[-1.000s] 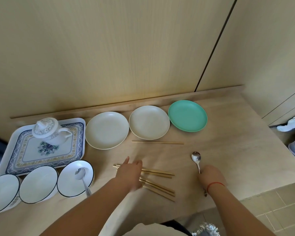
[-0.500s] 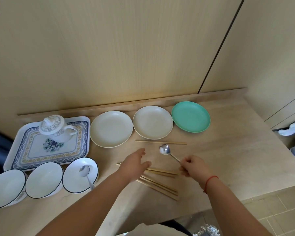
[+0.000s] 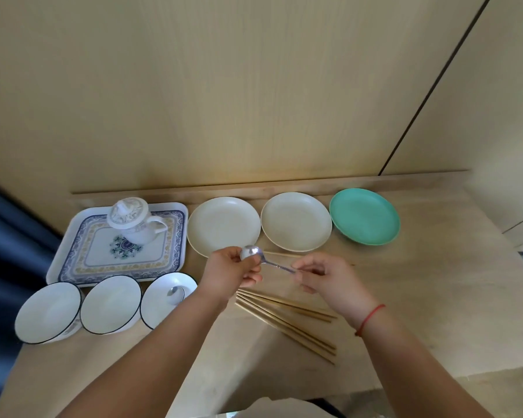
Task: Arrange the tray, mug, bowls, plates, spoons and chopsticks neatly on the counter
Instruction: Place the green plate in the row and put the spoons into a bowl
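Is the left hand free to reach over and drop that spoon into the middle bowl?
Probably yes. The left hand pinches the spoon by its bowl end, and the middle bowl sits empty nearby, nothing between them. But the right hand grips the handle and must let go first.

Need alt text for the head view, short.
Both hands hold a silver metal spoon above a wooden counter: left hand at the bowl, right hand at the handle. Behind are three round plates, a patterned tray with a lidded mug, three white bowls and loose chopsticks.
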